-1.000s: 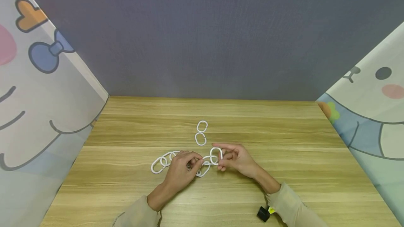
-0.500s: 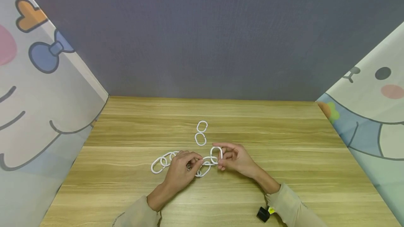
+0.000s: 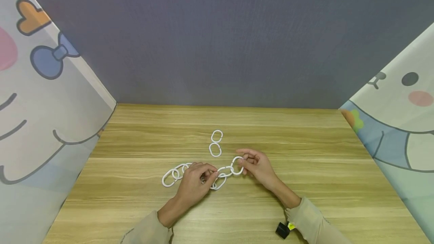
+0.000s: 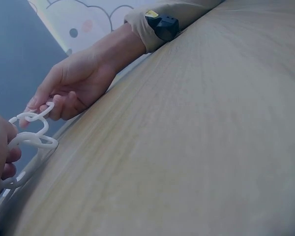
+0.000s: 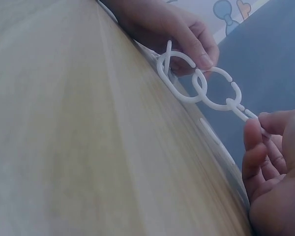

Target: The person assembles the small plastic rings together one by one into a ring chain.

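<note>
A chain of white plastic C-shaped links [image 3: 174, 173] runs under my left hand [image 3: 194, 182] and out towards my right hand [image 3: 259, 168]. Thumb and forefinger of the left hand pinch one link [image 5: 217, 106] near the chain's right end. My right hand pinches the end link [image 3: 237, 174] between thumb and fingers, its forefinger reaching out past it. That end link is hooked through the one my left hand pinches, as the right wrist view shows. Another link [image 3: 222, 186] hangs below, and the left hand hides the chain's middle.
Two loose white links, a far one [image 3: 217, 136] and a nearer one [image 3: 215, 150], lie on the wooden table [image 3: 288, 134] beyond the hands. A black device [image 3: 282, 230] sits at the right sleeve. A grey panel [image 3: 223, 48] stands behind the table, printed cloths at both sides.
My right hand has moved slightly right and away, drawing the end link out so the two links stretch into a line. The left hand has stayed in place.
</note>
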The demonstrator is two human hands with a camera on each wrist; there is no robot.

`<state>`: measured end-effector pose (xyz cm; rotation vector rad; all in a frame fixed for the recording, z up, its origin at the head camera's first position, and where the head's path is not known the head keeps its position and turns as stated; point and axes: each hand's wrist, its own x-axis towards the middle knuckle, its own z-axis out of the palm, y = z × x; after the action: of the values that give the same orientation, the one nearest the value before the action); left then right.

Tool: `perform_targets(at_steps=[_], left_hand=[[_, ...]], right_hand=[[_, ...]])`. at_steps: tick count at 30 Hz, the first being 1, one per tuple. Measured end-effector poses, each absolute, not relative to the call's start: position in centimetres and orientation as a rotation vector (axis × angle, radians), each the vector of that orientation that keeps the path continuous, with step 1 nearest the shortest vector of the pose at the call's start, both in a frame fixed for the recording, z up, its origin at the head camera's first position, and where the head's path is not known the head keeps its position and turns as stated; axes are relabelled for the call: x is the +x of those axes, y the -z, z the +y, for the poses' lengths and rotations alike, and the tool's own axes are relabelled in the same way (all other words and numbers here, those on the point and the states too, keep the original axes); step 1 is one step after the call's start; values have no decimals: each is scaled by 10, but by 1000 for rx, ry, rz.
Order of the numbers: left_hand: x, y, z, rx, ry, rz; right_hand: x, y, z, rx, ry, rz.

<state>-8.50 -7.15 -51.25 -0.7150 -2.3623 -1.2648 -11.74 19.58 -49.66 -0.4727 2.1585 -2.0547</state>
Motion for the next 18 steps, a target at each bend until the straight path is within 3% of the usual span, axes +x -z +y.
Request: perform_targets(at_steps=[11, 18], left_hand=[[-84, 512, -72, -647, 1265, -2393], [-87, 516, -73, -554, 1259, -2328]], right_hand=[[-116, 497, 195, -434, 2166, 2082], [-116, 499, 196, -590, 2186, 2004]])
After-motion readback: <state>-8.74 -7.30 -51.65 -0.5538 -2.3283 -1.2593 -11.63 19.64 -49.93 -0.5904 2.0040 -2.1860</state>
